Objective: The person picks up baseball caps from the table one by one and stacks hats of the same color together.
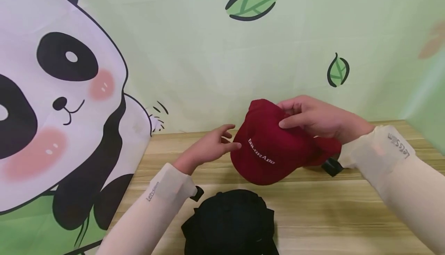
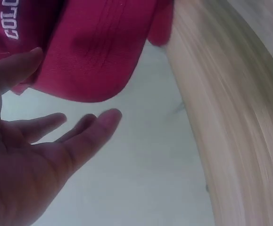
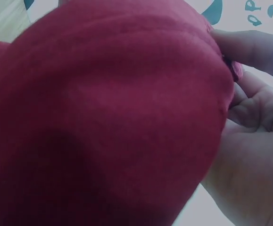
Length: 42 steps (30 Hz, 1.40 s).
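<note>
A red cap [image 1: 267,139] with white "COLORADO" lettering is held up over the wooden table. My right hand [image 1: 320,118] pinches its upper back edge between thumb and fingers; in the right wrist view the red fabric [image 3: 112,113] fills most of the picture. Beside the cap's left edge is my left hand [image 1: 210,147], its fingers extended and spread. From the left wrist, the brim [image 2: 98,56] lies between the thumb and the other fingers, which stay apart from it; whether the thumb touches cannot be told. A black cap [image 1: 229,224] sits on the table nearer to me.
The wooden tabletop [image 1: 347,204] runs back to a light green cloth backdrop [image 1: 194,54] printed with leaves. A large printed panda [image 1: 101,131] covers the left side. Black wrist cameras sit below both cuffs.
</note>
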### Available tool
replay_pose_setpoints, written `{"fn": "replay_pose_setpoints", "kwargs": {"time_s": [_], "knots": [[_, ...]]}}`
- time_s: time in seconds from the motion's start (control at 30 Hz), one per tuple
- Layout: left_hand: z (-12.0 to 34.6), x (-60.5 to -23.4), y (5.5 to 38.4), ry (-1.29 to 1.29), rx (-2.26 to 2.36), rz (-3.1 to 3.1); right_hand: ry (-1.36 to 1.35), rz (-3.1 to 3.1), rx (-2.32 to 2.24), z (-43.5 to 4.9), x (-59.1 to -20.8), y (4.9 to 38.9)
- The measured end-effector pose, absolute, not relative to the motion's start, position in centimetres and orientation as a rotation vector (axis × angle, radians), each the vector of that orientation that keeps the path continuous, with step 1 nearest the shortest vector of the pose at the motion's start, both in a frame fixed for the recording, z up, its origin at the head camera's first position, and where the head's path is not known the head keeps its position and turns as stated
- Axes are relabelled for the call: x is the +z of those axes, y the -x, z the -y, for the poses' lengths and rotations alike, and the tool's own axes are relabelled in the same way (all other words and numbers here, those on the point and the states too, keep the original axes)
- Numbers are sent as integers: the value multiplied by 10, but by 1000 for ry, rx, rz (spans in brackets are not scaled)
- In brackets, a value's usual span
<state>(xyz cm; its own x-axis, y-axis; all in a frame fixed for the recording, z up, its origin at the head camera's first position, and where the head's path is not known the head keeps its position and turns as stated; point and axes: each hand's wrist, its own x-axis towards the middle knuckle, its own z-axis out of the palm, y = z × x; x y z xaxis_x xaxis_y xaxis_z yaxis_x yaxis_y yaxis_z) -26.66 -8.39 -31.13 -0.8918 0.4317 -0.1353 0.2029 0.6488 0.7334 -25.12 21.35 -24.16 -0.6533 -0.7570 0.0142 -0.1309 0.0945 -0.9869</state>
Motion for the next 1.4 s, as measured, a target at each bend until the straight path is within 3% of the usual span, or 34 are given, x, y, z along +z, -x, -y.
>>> {"fn": "replay_pose_setpoints", "kwargs": {"time_s": [0.83, 1.2, 1.4], "knots": [[64, -287, 241, -699, 1276, -2555, 1099, -2095, -1294, -237, -202, 213], [53, -282, 215, -683, 1197, -2690, 1178, -2265, -1150, -249, -181, 197], [44, -281, 195, -800, 1073, -2857, 1168, -2273, -1148, -255, -170, 192]]}}
